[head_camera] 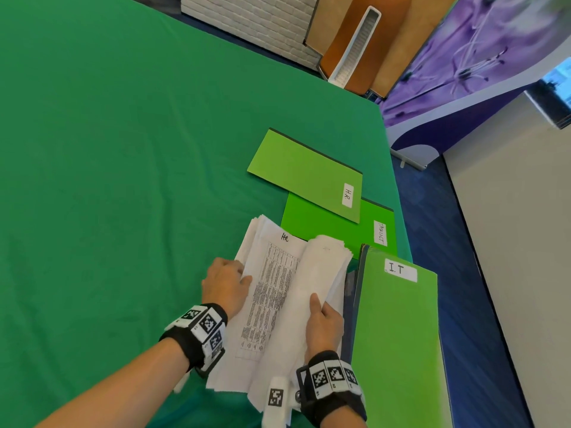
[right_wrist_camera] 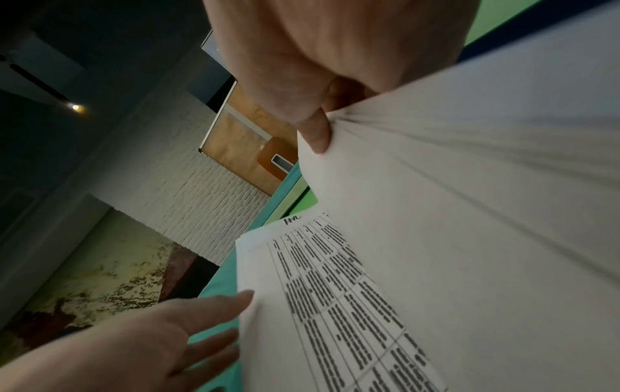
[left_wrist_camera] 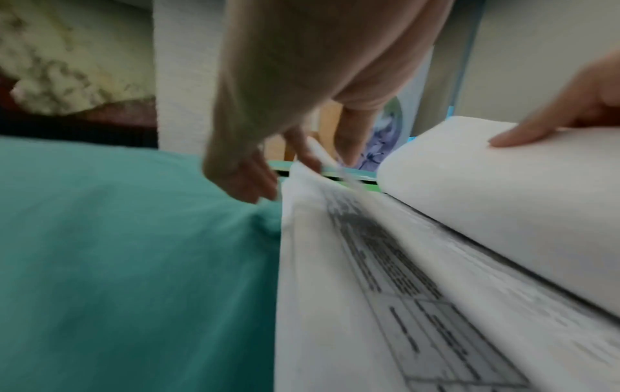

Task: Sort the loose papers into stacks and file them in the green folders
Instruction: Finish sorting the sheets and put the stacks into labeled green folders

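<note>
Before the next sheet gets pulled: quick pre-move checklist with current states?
1. Exposed sheet label readable: ok, handwritten "HR" at its top.
2. Matching H.R. folder in view: ok, lying closed on the table, overlapping the second folder.
3. Right hand has the lifted bundle: ok, thumb on top, sheets curled back.
4. Left hand steadying the pile: ok, resting at the pile's left edge, thumb on the exposed sheet.
5. Left fingers on one sheet only: cannot tell, wrist view blurred.
6. I.T folder clear of the pile: cannot tell; it lies close beside the lifted bundle.
</note>
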Tool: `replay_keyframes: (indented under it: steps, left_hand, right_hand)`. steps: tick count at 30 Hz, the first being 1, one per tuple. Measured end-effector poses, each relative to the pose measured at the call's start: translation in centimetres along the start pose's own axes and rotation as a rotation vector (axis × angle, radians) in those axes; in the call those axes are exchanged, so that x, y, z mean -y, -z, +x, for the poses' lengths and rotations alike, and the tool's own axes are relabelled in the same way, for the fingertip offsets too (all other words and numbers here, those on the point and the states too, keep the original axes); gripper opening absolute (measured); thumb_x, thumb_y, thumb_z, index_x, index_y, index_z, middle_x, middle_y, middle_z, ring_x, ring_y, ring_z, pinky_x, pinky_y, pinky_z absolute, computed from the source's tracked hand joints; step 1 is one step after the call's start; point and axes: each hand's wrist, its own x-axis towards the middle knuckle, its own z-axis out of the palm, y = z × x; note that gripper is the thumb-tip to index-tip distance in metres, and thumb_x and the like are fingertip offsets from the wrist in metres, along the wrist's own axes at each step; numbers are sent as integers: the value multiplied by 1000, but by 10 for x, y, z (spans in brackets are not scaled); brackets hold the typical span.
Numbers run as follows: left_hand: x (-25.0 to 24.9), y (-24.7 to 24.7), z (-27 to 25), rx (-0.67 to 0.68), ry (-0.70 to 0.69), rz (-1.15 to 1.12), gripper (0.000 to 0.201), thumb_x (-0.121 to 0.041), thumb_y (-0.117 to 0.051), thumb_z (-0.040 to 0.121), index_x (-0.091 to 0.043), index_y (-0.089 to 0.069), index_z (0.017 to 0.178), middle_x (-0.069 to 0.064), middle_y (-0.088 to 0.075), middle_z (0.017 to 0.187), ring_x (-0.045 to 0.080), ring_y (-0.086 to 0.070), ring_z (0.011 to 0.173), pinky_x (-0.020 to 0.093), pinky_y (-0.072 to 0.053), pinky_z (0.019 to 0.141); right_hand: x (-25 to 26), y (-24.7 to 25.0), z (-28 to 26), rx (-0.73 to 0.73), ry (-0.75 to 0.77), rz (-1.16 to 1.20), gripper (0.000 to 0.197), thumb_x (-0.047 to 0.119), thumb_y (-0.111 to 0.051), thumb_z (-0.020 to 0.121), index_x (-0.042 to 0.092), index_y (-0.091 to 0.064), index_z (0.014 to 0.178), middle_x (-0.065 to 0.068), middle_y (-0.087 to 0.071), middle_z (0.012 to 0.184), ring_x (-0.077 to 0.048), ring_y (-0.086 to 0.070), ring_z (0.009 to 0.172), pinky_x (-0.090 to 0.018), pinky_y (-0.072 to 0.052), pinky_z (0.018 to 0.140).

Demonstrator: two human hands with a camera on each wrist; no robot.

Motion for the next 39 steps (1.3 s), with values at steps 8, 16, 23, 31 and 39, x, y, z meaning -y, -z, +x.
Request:
replay_keyframes:
  steps: [8, 16, 23, 31, 39]
  left_hand:
    - [-41, -21, -29, 426, -317, -71, 51, -49, -54, 93, -16, -53, 132, -1, -58, 128, 15, -57, 111, 31, -47, 97]
    - [-48, -37, -31, 353, -387, 97, 51, -60, -55, 84, -14, -66, 103, 1, -66, 97, 18, -61, 89, 33, -50, 80]
    - [-45, -34, -26, 377, -278, -179, 46, -27, -39, 104, -14, -49, 60, 0, -49, 58, 12, -45, 53, 24, -34, 53]
    - [-40, -26, -16, 498, 72, -703, 38, -12, -58, 94, -8, -59, 57, -2, -45, 46, 11, -43, 44, 22, -39, 49]
    - [-35, -31, -18, 535, 250, -832, 26, -38, -60, 94, -17, -69, 107, -2, -72, 98, 12, -66, 88, 26, -54, 79]
  right_hand:
    - [-2, -2, -3, 103, -8, 20, 43, 42, -68, 87, 7, -70, 62, -15, -68, 65, -23, -60, 62, -38, -54, 65]
    - [12, 7, -10, 327, -206, 216, 59, 55, -30, 100, 13, -72, 100, -9, -76, 92, -22, -71, 88, -37, -57, 77]
    - [17, 5, -15, 358, -127, 218, 35, 45, -54, 95, 17, -74, 90, -6, -76, 86, -20, -71, 82, -31, -56, 66]
    - [15, -3, -19, 331, 31, 108, 51, 51, -70, 81, 1, -70, 86, -18, -71, 85, -29, -69, 82, -45, -56, 82]
    - [15, -3, -14, 293, 6, 70, 37, 49, -72, 81, 12, -72, 83, -2, -75, 81, -20, -71, 81, -45, -57, 82]
